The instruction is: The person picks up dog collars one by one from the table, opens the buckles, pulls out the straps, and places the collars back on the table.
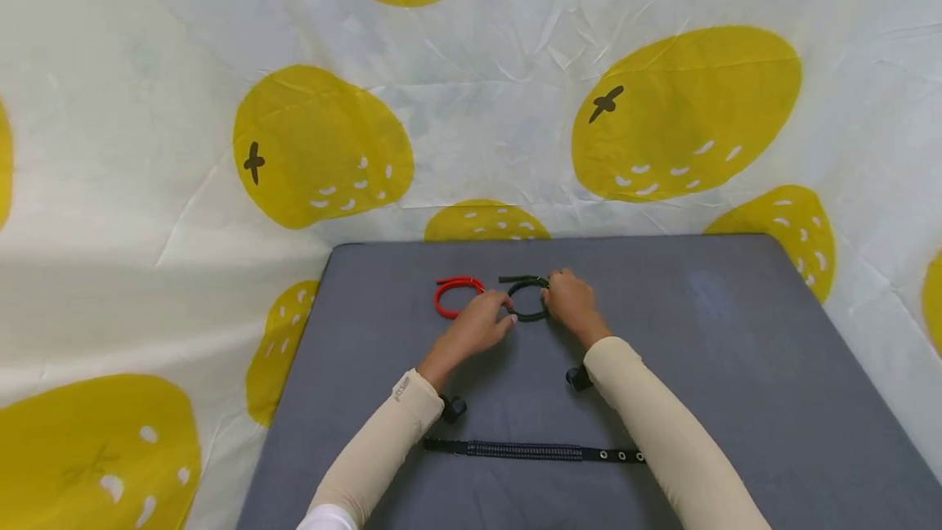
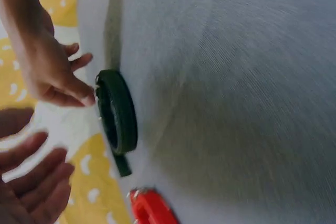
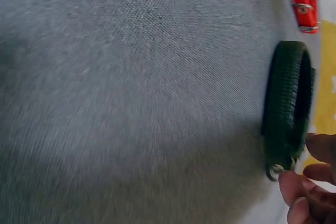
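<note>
Green collar (image 3: 282, 106): right fingers (image 3: 295, 186) pinch ringed end; left fingers (image 2: 48, 183) apart, near.

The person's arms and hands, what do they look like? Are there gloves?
No gloves: the left hand and right hand are bare. The left sleeve and right sleeve are pale cream. Small dark writing marks the left cuff, and white cloth shows behind that sleeve. Each wrist has a small black device.

Your head camera looked forward and down at the surface (image 1: 736, 399) from farther back. Your wrist cameras (image 1: 455, 409) sat close and low, their views tipped sideways. Both saw the green loop (image 2: 125, 111) and part of the red loop (image 2: 152, 208).
</note>
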Available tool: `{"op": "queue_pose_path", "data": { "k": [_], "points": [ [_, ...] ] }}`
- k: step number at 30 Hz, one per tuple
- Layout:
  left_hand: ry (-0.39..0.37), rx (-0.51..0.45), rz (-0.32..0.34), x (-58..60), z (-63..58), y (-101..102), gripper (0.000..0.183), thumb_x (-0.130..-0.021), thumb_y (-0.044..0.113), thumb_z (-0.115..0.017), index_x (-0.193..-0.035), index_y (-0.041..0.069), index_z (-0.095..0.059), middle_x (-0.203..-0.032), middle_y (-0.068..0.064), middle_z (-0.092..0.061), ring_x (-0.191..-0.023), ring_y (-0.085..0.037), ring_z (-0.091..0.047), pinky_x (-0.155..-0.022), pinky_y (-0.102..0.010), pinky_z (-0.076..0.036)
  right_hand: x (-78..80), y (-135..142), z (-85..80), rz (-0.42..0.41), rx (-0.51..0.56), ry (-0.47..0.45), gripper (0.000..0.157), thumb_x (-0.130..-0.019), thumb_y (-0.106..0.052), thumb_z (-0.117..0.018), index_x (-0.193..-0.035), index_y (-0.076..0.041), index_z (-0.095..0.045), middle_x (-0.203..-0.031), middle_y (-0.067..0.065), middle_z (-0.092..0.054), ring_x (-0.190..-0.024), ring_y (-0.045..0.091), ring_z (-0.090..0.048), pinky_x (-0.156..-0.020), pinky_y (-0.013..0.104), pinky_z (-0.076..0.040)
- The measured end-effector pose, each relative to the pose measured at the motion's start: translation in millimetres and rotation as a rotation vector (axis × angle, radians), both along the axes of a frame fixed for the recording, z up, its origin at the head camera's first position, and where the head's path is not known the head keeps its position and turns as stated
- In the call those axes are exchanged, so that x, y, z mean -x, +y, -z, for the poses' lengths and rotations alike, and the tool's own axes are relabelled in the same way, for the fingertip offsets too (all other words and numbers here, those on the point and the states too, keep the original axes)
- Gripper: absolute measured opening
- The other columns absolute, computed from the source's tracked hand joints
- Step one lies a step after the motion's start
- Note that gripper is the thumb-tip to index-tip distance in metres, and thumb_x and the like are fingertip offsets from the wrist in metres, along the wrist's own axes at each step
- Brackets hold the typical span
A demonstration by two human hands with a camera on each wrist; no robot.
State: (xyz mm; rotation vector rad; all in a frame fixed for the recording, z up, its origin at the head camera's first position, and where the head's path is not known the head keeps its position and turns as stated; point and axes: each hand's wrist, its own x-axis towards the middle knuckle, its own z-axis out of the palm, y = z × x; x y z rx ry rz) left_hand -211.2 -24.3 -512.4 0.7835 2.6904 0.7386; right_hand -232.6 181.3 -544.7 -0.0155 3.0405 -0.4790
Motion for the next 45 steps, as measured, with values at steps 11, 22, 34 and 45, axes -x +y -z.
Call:
{"op": "queue_pose_path", "data": {
  "k": [11, 22, 34, 45],
  "points": [
    [0.119, 0.076, -0.067, 29.4, 36.8, 19, 0.035, -0.098, 0.02, -0.066, -0.13, 0.007, -0.061, -0.124, -0.011, -0.064, -0.116, -0.028, -0.061, -0.098, -0.042, -0.05, -4.0, -21, 20.2, -0.058, -0.062, 0.14, 0.014, -0.09, -0.014, -0.076, -0.092, -0.004, -0.067, -0.085, 0.016, -0.062, -0.072, 0.037, -0.065, -0.06, 0.051, -0.053],
    [0.389, 0.259, 0.02, 33.1, 48.2, 21, 0.016, -0.082, 0.017, -0.078, -0.073, 0.015, -0.066, -0.072, -0.002, -0.068, -0.069, -0.024, -0.068, -0.061, -0.038, -0.053, -29.4, -24, 14.2, -0.162, 0.035, 0.236, 0.013, -0.087, -0.012, -0.079, -0.086, -0.007, -0.067, -0.079, 0.01, -0.064, -0.068, 0.028, -0.063, -0.057, 0.045, -0.052],
    [0.517, -0.092, 0.001, -8.3, -11.5, -5, 0.005, -0.09, 0.015, -0.075, -0.094, 0.014, -0.073, -0.088, 0.001, -0.066, -0.076, -0.014, -0.064, -0.067, -0.029, -0.055, -62.6, 0, -54.4, -0.062, 0.675, -0.082, 0.027, -0.097, -0.022, -0.069, -0.118, -0.005, -0.071, -0.09, 0.013, -0.075, -0.059, 0.019, -0.066, -0.053, 0.033, -0.053],
    [0.529, -0.311, 0.092, -57.7, -54.4, -32, 0.023, -0.085, 0.021, -0.082, -0.105, 0.013, -0.073, -0.095, 0.001, -0.069, -0.081, -0.011, -0.06, -0.072, -0.028, -0.049, -117.8, -4, -106.3, -0.131, 0.799, -0.117, 0.02, -0.094, -0.021, -0.073, -0.109, -0.008, -0.07, -0.074, 0.009, -0.071, -0.056, 0.014, -0.063, -0.051, 0.028, -0.049]
  ]
}}
